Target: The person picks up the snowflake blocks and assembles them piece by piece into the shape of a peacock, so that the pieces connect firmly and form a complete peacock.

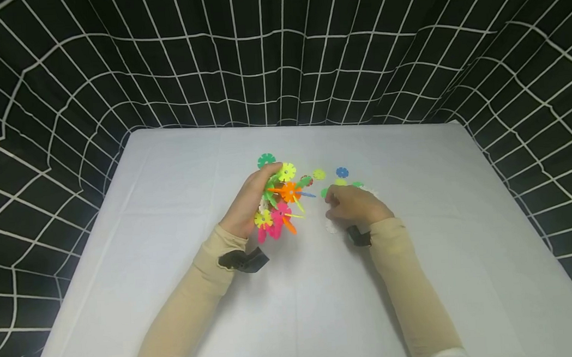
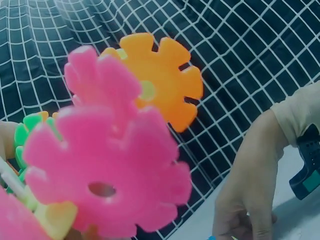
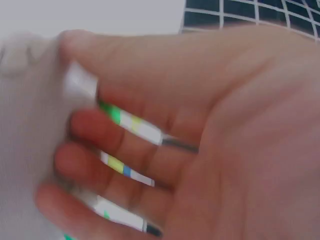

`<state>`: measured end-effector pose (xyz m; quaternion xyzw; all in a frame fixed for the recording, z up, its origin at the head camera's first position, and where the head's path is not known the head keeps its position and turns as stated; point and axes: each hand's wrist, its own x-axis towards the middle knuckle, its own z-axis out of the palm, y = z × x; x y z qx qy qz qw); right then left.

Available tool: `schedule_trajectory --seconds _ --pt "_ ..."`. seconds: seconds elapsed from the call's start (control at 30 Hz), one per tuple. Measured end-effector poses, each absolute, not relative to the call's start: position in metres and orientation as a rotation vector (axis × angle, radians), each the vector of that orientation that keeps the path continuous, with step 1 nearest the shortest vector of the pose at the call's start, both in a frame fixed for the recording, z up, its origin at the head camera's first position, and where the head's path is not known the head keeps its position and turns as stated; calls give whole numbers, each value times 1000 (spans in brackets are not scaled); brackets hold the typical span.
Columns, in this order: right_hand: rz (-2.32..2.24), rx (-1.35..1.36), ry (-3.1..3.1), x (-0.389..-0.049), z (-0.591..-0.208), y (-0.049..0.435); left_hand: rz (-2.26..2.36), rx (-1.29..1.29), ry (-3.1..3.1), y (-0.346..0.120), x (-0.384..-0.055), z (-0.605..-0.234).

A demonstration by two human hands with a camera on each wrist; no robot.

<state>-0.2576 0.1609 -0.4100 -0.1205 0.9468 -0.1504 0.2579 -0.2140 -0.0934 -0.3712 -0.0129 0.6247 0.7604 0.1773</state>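
Observation:
My left hand [image 1: 250, 202] grips a cluster of slotted plastic flower discs [image 1: 290, 192], joined edge to edge at many angles in pink, orange, yellow and green. Large in the left wrist view are a pink disc [image 2: 115, 170] and an orange disc [image 2: 170, 82] of that cluster. To its right, my right hand [image 1: 356, 204] reaches down to the table with bent fingers, among loose discs. Its fingertips [image 3: 75, 162] are down at the white cloth in the right wrist view. A whitish patch shows between thumb and forefinger; whether it is a disc, I cannot tell.
Loose discs lie around the right hand: a blue disc [image 1: 342, 172], a yellow-green disc [image 1: 319, 174] and a pale disc [image 1: 330, 227], among others. A white cloth covers the table [image 1: 294, 309]. Black curtains [image 1: 278, 53] with a white grid surround it.

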Motion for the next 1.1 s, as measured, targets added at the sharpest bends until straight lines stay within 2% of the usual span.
schedule_trajectory --seconds 0.17,0.43,0.77,0.87,1.1 --pt "-392 -369 2496 -257 -407 161 2185 -53 1757 -96 -215 -370" --pt "-421 -276 2565 -259 -407 157 2184 -102 1812 -100 -216 -370" --pt "-431 -340 2598 -261 -407 158 2194 -145 1812 -99 -215 -371" --pt "-558 -436 2666 -260 -398 156 2168 -154 1849 -98 -215 -372" --pt "-1231 -536 2742 -238 -358 141 2145 -103 1900 -94 -215 -375"
